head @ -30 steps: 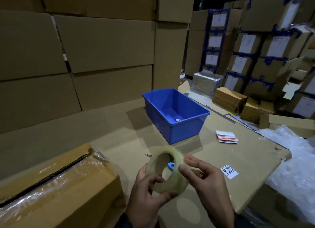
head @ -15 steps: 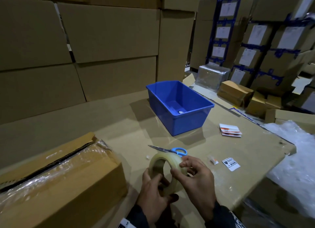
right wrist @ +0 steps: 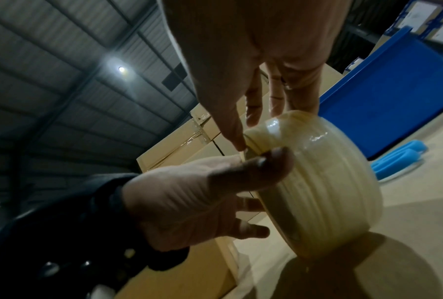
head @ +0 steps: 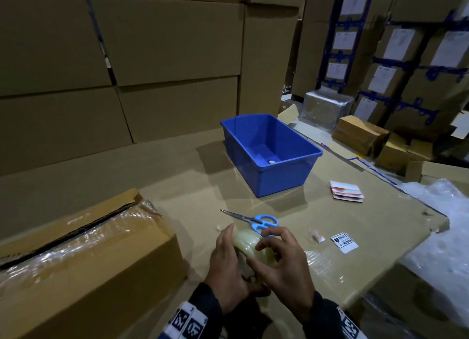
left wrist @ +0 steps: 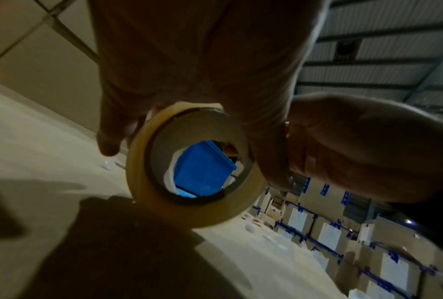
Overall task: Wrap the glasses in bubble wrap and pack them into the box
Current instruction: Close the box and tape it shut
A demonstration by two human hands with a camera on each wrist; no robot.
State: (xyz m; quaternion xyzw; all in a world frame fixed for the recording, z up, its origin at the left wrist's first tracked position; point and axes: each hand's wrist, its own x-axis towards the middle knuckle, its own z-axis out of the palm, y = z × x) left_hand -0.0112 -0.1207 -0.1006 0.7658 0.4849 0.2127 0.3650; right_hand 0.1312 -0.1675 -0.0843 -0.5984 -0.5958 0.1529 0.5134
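the one label that reads clearly is a small white sticker (head: 344,242) on the bench (head: 380,224), right of the hands: "fragile" above a broken-glass mark, with finer print too small to read. a stack of white-and-orange cards (head: 346,191) lies further back on the right; its print cannot be read. the sheets on the stacked cartons (head: 396,44) in the background are blurred.

the tape roll (head: 250,246) is held just above the bench's near edge, between both hands. its open core points away from the person toward the blue bin (head: 272,158), which shows through the hole in the left wrist view, so the roll stands on edge.

the left hand (head: 228,270) grips the roll from the left, thumb across the near rim. the right hand (head: 281,260) holds it from the right, its fingertips (right wrist: 238,145) at the roll's outer edge.

the cardboard box (head: 83,262) sits at the left with its top flaps slightly parted and clear film over one side. bubble wrap (head: 441,237) lies off the bench's right edge. blue-handled scissors (head: 253,220) lie just beyond the hands, blades pointing left.
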